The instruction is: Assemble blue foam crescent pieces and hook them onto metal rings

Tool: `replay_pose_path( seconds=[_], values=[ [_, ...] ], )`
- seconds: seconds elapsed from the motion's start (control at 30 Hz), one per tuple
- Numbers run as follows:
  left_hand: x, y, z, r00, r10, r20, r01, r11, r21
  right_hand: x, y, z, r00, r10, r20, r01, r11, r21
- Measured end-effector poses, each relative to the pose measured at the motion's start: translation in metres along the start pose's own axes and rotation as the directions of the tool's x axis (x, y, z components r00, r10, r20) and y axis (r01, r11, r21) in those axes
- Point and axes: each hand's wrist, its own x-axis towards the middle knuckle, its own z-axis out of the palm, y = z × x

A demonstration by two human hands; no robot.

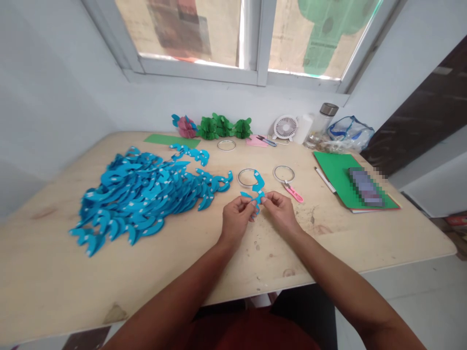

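Forearms (pixel 333 260): yours, bare, reaching over the front edge of the wooden table (pixel 47 277), smooth and pale with knots and stains.
Left hand (pixel 236 214): thumb and fingers closed in a pinch on the blue piece (pixel 258 198).
Right hand (pixel 280 210): likewise pinched on its right side.
Blue piece: thin, curved, paper-like, with small white patches; held between your fingertips, near the table's middle.
Blue heap (pixel 146 189): many similar crescents, overlapping, to your left.
Rings: one slim and pale (pixel 239 179) beyond your hands, another (pixel 274 172) to its right, near a pink-handled tool (pixel 295 193).
Bottle (pixel 325 119): clear, metal-capped; contents unclear.
Plastic bag (pixel 352 132): transparent, crumpled, blue-edged; contents indistinct.
Green sheet (pixel 332 170): flat, at right, under a blurred phone (pixel 367 186).
Back edge: pleated green ornaments (pixel 222 126) and a white fan (pixel 285 127).
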Motion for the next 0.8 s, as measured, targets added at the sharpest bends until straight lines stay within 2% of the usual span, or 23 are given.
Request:
replay_pose_path(
  seconds=[0.2,0.43,0.63,0.8],
  values=[
    [0.0000,-0.0015,0.0003,1.000,-0.016,0.015,0.017,0.998,-0.068,-0.0002,-0.0013,0.0000,1.000,-0.016,-0.011,0.015,0.999,-0.046],
    [0.0011,-0.0045,0.0002,0.999,-0.044,0.025,0.046,0.994,-0.100,-0.0016,-0.0057,0.0010,1.000,-0.007,-0.008,0.006,1.000,-0.026],
    [0.0013,-0.0040,-0.0006,0.994,-0.111,0.025,0.113,0.981,-0.160,-0.0010,-0.0046,0.0006,1.000,0.020,-0.008,-0.020,1.000,0.006],
    [0.0015,-0.0020,-0.0008,0.994,-0.108,0.028,0.111,0.986,-0.123,-0.0007,-0.0041,0.0010,0.999,0.023,-0.024,-0.023,1.000,0.016]
  ],
)
